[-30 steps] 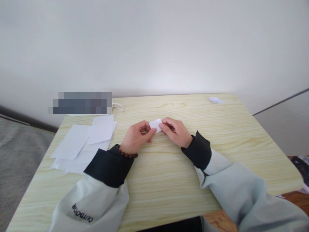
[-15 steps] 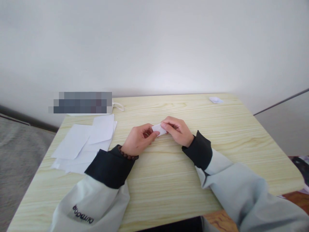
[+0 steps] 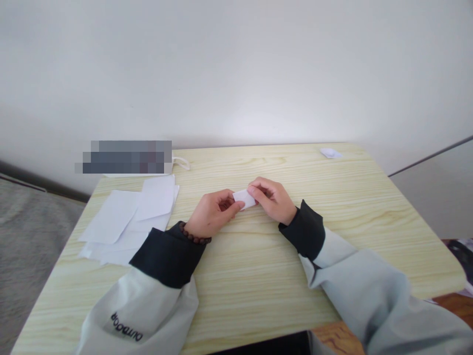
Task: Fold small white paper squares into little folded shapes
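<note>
Both my hands meet over the middle of a pale wooden table (image 3: 258, 276). Between them is a small folded piece of white paper (image 3: 244, 198). My left hand (image 3: 212, 215) pinches its left end with thumb and fingers curled; a dark bead bracelet sits on that wrist. My right hand (image 3: 271, 199) pinches the paper's right end with fingers bent over it. The paper is held just above the tabletop.
A loose pile of white paper sheets (image 3: 129, 217) lies at the table's left side. A small folded white paper object (image 3: 330, 153) rests near the far right corner. A white cord loop (image 3: 181, 162) lies at the far left edge. A plain wall stands behind.
The small paper has been lowered and turned flatter between my fingers, showing less of its face. Both hands shifted slightly right and closer together.
</note>
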`<state>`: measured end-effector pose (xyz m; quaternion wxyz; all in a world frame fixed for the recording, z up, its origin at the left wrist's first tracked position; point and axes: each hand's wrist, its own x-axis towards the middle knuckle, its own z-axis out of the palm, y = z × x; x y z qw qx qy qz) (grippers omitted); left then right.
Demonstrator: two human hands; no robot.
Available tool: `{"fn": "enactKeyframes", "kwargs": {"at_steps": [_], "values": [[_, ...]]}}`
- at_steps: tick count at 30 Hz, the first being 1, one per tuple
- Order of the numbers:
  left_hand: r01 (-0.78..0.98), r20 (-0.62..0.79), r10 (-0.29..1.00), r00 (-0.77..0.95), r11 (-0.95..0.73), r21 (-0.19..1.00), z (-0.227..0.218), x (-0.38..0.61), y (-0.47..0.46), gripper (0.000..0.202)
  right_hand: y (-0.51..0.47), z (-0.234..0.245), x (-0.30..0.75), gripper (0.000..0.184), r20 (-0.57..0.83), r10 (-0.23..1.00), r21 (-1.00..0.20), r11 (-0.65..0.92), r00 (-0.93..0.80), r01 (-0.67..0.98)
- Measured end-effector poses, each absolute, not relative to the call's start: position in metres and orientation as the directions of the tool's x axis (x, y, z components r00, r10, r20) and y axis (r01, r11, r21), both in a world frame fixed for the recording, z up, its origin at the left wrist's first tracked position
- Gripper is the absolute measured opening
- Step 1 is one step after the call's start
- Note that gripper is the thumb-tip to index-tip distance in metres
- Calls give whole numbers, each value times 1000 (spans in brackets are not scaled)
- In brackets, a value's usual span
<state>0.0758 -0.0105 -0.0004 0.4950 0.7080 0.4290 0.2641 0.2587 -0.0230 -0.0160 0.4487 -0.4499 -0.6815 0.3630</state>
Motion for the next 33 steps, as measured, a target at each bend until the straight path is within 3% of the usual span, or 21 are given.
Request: {"fn": "enactKeyframes", "kwargs": {"at_steps": [4,8,17,33], "values": [[258,-50,895,444,-74,963,1,75,-8,25,-25,-12,257,20,259,944,-888,316,-204,333],[198,-42,911,410,-44,979,3,75,-8,26,-26,-9,257,26,300,907,-801,408,-294,439],[212,-23,918,396,-67,975,3,76,-9,28,-25,-10,259,27,291,854,-739,486,-431,466],[238,34,936,350,-124,963,3,76,-8,29,-25,-12,259,23,289,834,-687,523,-470,505]]}}
